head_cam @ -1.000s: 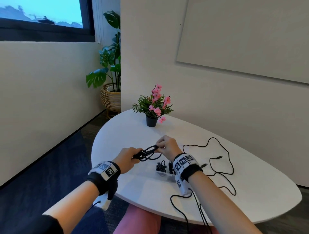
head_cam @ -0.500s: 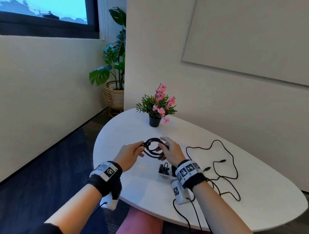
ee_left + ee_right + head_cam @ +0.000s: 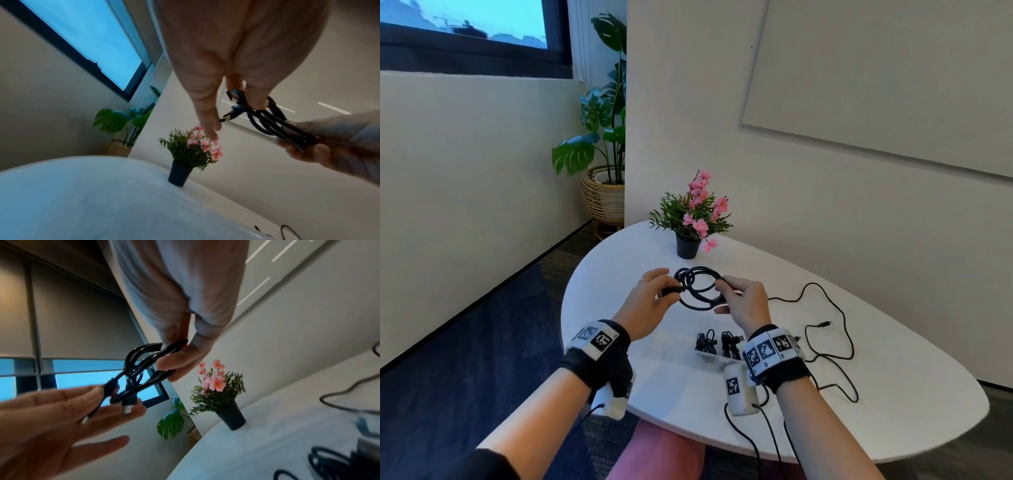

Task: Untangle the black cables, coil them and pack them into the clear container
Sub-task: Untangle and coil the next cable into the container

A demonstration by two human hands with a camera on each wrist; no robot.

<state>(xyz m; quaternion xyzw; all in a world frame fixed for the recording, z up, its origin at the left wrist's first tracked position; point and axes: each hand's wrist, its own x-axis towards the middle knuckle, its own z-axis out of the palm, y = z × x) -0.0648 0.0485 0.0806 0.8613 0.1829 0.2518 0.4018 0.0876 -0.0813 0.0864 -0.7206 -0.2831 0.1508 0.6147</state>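
A black cable coil [image 3: 698, 289] hangs in several round loops above the white table [image 3: 619, 274]. My left hand [image 3: 671, 291] pinches the coil's left side at the plug end, with its other fingers stretched out. My right hand [image 3: 722, 291] pinches the coil's right side. In the left wrist view, thumb and finger of the left hand [image 3: 243, 97] grip the coil [image 3: 267, 120] by its plugs. The right wrist view shows the right hand [image 3: 174, 358] holding the coil [image 3: 144, 369]. Below my hands, a clear container [image 3: 678, 346] holds two coiled black cables [image 3: 717, 342].
A loose black cable [image 3: 825, 325] snakes over the table's right half, its plug [image 3: 825, 323] lying free. A small potted plant with pink flowers [image 3: 690, 222] stands at the table's far side. Wrist camera leads hang off the near edge.
The coil has gone from a flattened bundle to open round loops. Both hands have carried it a little farther out over the table, and the left hand now pinches the plug end.
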